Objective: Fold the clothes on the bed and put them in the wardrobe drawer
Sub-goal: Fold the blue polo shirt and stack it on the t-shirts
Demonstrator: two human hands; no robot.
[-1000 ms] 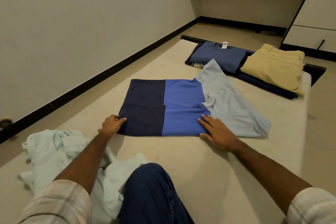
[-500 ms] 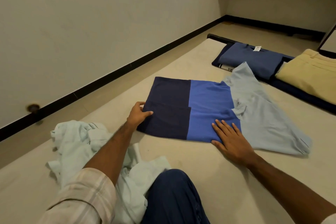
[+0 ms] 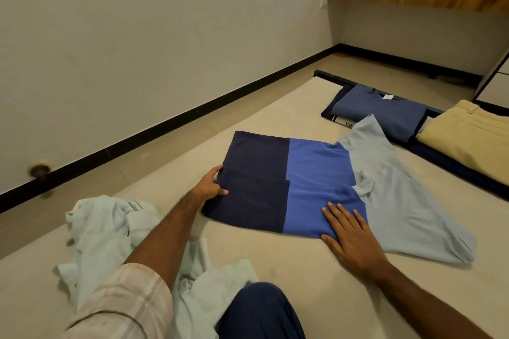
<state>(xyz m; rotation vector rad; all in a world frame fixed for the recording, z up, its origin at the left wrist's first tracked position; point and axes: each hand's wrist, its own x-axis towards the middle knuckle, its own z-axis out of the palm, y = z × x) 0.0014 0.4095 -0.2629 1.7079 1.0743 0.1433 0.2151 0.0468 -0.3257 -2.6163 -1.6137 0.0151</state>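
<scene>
While the two-tone blue shirt (image 3: 286, 181) lies half-folded on the bed (image 3: 289, 270), the next fold should go over evenly, judged from the head view. Left hand (image 3: 208, 187) fingers pinch its navy edge; right hand (image 3: 351, 237) fingers lie straight, pressing the near corner.

The bed (image 3: 289, 278), covered in a plain beige sheet, carries a two-tone blue garment (image 3: 286, 187) spread flat near its middle, with a pale grey-blue piece (image 3: 399, 201) lying against its right edge. A crumpled mint-green garment (image 3: 110, 228) sits at the near left. At the far end lie a folded slate-blue garment (image 3: 380, 111) and, just beside it, folded tan trousers (image 3: 468, 137), both on a dark navy cloth (image 3: 454, 168).
</scene>
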